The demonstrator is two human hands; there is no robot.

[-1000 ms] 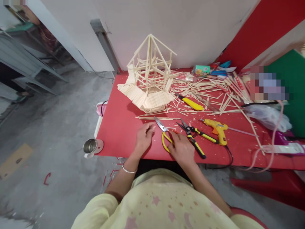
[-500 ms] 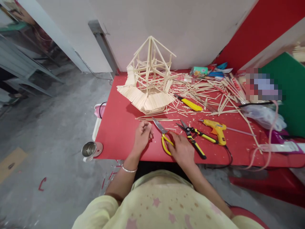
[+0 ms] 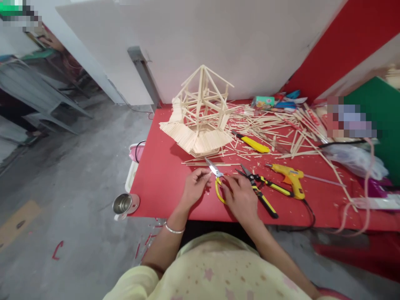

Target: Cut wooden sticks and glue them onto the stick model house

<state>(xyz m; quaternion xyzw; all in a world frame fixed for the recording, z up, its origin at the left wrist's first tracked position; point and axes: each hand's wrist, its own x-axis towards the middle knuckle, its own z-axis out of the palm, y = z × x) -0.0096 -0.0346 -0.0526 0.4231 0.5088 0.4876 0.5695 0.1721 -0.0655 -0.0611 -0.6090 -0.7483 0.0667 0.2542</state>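
Note:
My right hand (image 3: 240, 197) rests on the yellow handles of a pair of scissors (image 3: 216, 176) lying on the red table (image 3: 159, 183), fingers curled round them. The blades point up and to the left. My left hand (image 3: 194, 186) lies just left of the blades with fingers curled in a pinch; what it pinches is too small to make out. A stick house model (image 3: 200, 116) stands behind both hands.
Black-and-yellow snips (image 3: 259, 189), a yellow glue gun (image 3: 290, 177) and a yellow utility knife (image 3: 253, 143) lie to the right among several loose sticks (image 3: 281, 125). A metal cup (image 3: 122, 204) stands off the table's left corner. A cable (image 3: 308, 210) runs along the front edge.
My left hand has closed from flat into a pinch beside the blades. My right hand has stayed on the scissor handles. The camera has tilted slightly.

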